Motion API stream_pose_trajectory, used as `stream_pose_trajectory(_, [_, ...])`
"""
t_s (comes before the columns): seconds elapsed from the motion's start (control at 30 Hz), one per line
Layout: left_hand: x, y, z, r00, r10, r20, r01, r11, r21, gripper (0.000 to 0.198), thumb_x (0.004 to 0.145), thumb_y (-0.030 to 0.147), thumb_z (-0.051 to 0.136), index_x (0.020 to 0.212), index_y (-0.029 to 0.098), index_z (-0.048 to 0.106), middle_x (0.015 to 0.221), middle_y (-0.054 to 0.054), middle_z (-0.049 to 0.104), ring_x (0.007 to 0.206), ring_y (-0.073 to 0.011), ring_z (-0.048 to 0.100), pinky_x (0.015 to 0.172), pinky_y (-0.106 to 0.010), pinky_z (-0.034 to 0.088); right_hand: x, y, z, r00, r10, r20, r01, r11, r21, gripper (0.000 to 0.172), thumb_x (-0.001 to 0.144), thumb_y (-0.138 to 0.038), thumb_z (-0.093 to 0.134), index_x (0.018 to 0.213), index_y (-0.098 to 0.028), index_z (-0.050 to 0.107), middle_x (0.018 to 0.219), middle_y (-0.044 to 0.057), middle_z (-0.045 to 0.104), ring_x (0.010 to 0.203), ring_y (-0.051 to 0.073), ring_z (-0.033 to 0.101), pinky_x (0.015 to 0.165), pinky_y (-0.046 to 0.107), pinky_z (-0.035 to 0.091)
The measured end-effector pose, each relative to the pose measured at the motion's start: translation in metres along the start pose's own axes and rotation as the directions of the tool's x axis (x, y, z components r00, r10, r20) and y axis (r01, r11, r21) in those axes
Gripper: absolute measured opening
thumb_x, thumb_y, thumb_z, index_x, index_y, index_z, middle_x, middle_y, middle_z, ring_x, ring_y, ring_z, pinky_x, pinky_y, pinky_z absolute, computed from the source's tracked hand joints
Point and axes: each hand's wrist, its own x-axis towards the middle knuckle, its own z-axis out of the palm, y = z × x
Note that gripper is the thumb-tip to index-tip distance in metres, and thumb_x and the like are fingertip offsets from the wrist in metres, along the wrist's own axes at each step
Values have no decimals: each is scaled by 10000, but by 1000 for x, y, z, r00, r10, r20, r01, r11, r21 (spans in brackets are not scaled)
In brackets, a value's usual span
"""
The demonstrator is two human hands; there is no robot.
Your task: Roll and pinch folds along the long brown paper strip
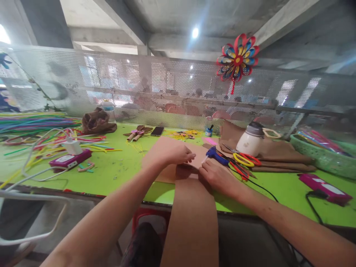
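Observation:
A long strip of brown felt [191, 215] runs from the green table [119, 174] over its front edge toward my lap. My left hand [169, 152] lies on top of the folded far end, fingers curled and pressing it down. My right hand [215, 176] pinches the strip's right edge just beside the fold. A blue glue gun [216, 155] lies right behind my right hand, with red and yellow scissors [244, 160] next to it.
Brown felt pieces [278, 152] carry a white jar [249, 141]; a green basket [325, 155] stands far right. Pink devices [71, 159] [325, 187] and cables lie on both sides. Coloured strips [36, 124] pile at the left. A paper pinwheel [237, 59] hangs on the mesh screen.

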Motion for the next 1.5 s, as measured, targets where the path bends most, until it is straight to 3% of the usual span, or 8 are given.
stream_pose_trajectory(0.1, [6,-3,0,991,49,122,-50,999,3,406,883,372,374,786,110,669,791,-72,677,625,-126,530,603,-219,382,8,-1,-2,999,11,-51,-12,1000,-23,103,840,-89,468,891,-114,554,836,93,537,784,229,454,698,343,383])
stream_pose_trajectory(0.2, [3,-18,13,980,168,103,-157,981,-114,457,896,424,335,760,120,648,764,-48,648,637,-121,494,620,-216,376,11,-1,1,997,37,-74,-36,999,11,111,849,-91,460,904,-110,555,847,98,535,793,230,450,692,337,387])
stream_pose_trajectory(0.53, [-8,-33,32,990,87,110,-53,958,-281,457,840,523,396,647,141,556,555,18,497,501,-94,384,500,-218,296,8,-3,15,974,184,-132,-141,949,282,183,895,-118,409,902,-133,592,862,95,549,841,212,482,737,331,414])
stream_pose_trajectory(0.63, [-9,-27,29,992,51,114,-16,957,-291,400,822,492,436,668,145,564,563,17,511,496,-96,402,493,-218,293,5,4,16,945,305,-120,-196,818,542,210,859,-149,470,1030,-139,591,970,107,568,902,203,514,785,331,441])
stream_pose_trajectory(0.77, [-12,-21,25,995,57,86,-31,962,-273,383,833,458,437,710,136,605,612,4,561,535,-100,437,516,-213,317,6,18,16,873,472,122,-353,440,826,319,833,-322,528,1092,-149,596,980,90,613,825,177,577,726,298,471])
stream_pose_trajectory(0.93, [-13,-21,23,993,121,-2,-116,948,-296,356,849,419,443,904,136,652,805,-29,648,670,-123,520,602,-213,372,22,27,11,846,312,432,-472,62,880,472,805,-569,481,697,-131,622,536,-1,530,510,122,487,500,245,371])
stream_pose_trajectory(1.13, [-16,-19,26,992,106,-74,-124,933,-336,337,849,418,464,954,153,644,845,-32,662,720,-139,555,622,-219,392,28,24,16,809,413,419,-430,-71,900,423,701,-534,630,701,-111,638,563,-20,530,519,86,413,499,227,296])
stream_pose_trajectory(1.5, [-21,0,24,966,152,-210,-197,958,-210,254,879,344,471,964,193,656,884,-14,689,752,-128,585,669,-213,401,15,28,10,819,482,312,-334,-43,942,313,697,-429,673,781,-130,702,708,39,663,648,143,551,604,258,406])
